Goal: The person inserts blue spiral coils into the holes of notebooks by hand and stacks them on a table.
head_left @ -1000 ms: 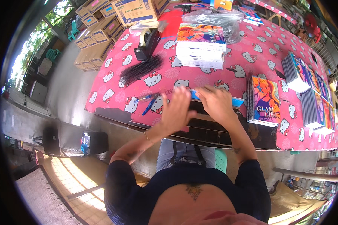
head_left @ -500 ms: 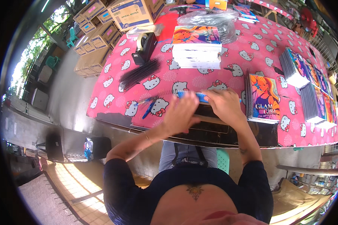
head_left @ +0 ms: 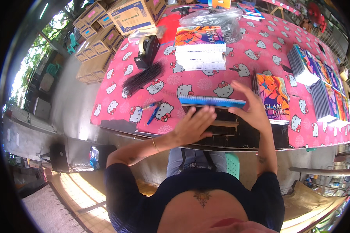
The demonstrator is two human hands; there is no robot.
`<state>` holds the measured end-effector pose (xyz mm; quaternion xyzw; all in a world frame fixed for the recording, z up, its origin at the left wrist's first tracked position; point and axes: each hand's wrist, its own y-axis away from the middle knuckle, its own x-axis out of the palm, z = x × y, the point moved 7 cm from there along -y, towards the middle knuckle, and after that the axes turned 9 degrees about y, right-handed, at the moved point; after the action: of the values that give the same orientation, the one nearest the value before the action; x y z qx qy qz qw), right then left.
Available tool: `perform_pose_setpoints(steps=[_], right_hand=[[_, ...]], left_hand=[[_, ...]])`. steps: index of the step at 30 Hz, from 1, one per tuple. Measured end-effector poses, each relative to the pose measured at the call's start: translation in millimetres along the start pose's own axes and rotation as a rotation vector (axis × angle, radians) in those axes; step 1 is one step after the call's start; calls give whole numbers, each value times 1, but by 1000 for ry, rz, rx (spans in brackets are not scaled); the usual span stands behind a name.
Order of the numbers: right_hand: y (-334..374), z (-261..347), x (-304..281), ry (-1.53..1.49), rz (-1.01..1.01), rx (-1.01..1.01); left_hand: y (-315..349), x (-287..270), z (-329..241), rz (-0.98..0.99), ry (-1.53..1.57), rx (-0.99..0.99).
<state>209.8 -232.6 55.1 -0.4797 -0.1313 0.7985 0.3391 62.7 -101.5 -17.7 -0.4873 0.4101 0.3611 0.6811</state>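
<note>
A blue-covered notebook [head_left: 212, 101] is seen nearly edge-on at the table's near side, with a row of spiral binding along its upper edge. My left hand [head_left: 195, 123] is in front of it, fingers stretched out flat and fingertips close to its lower edge; I cannot tell whether they touch. At the notebook's right end my right hand [head_left: 254, 108] is open, thumb on the near side and fingers spread on the far side. Whether it touches the notebook is unclear. Right of that hand lies a small stack of spiral notebooks [head_left: 274, 97] with an orange and purple cover.
A tall notebook stack [head_left: 200, 48], a black tape dispenser [head_left: 147, 52], loose black binding coils [head_left: 144, 79] and blue pens [head_left: 154, 112] lie beyond and left. More notebook stacks [head_left: 319, 85] stand right. Clear plastic [head_left: 214, 19] lies at the back; cartons [head_left: 134, 17] are piled far left.
My left hand has come down off the notebook's spiral edge toward me. My right hand has opened and shifted right to the notebook's end, leaving more of the blue cover showing.
</note>
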Motion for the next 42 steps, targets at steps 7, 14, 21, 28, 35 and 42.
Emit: perform_pose_setpoints(steps=[7, 14, 21, 28, 35, 42], right_hand=[[33, -45, 59, -609, -243, 311], [28, -37, 63, -605, -298, 285], [30, -44, 69, -834, -13, 292], [31, -44, 73, -611, 126, 244], [24, -31, 69, -467, 38, 146], [18, -32, 73, -437, 118, 204]], left_hand=[[6, 16, -7, -105, 81, 201], [-14, -9, -12, -33, 103, 248], [-58, -30, 16, 76, -172, -77], [-19, 3, -19, 2, 77, 241], [-36, -10, -7, -151, 32, 125], [-45, -13, -2, -134, 231, 44]])
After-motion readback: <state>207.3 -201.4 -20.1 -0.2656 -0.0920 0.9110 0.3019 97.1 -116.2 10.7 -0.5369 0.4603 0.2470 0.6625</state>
